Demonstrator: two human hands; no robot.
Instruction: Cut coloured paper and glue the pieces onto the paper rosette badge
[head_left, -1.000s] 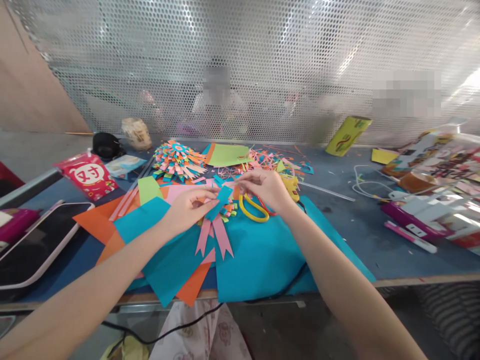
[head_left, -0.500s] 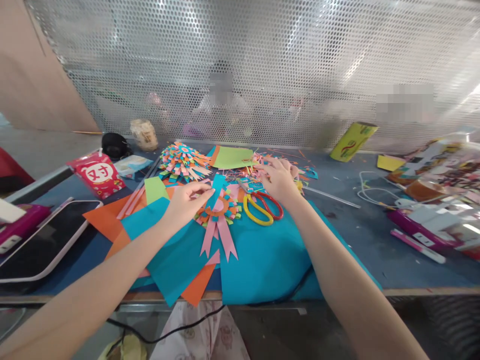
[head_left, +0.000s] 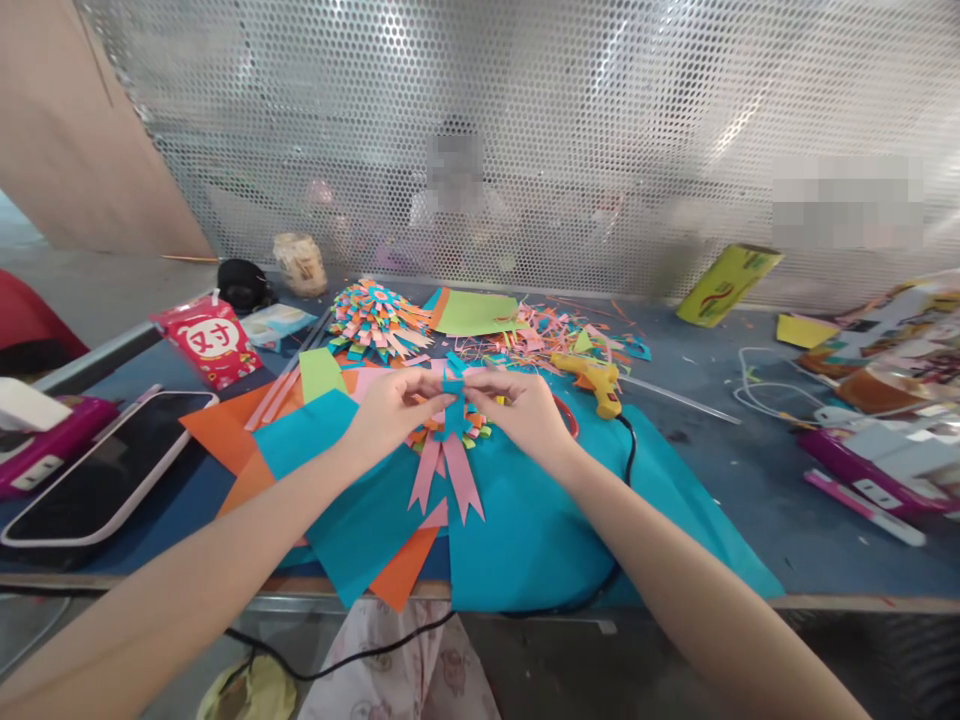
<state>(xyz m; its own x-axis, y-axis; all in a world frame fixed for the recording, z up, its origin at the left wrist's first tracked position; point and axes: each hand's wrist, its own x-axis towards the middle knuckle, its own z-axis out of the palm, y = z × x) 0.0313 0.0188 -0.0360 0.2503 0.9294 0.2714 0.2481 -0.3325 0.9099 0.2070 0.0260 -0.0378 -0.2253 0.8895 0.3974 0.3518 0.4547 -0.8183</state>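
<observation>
A short blue paper strip (head_left: 454, 388) is pinched between the fingertips of my left hand (head_left: 394, 408) on one side and my right hand (head_left: 525, 408) on the other. Directly beneath it lies a paper rosette with pink forked tails (head_left: 463, 480), its centre largely covered by my fingers and the strip. Scissors lie behind my right hand, with only part of the red handle (head_left: 568, 415) and a bit of yellow showing. Just beyond that hand, a yellow glue gun (head_left: 598, 382) rests on the table, its black cord running toward the front edge.
A many-layered fringed paper flower (head_left: 380, 318) stands at the back left beside a green sheet (head_left: 480, 313). Paper scraps (head_left: 559, 333) are heaped behind the glue gun. Blue sheets (head_left: 525, 560) cover the front. A phone (head_left: 105, 470) and red snack bag (head_left: 210, 342) lie left.
My right hand has come back from the glue gun and scraps to the blue strip, which my left hand alone held before. The glue gun now shows uncovered.
</observation>
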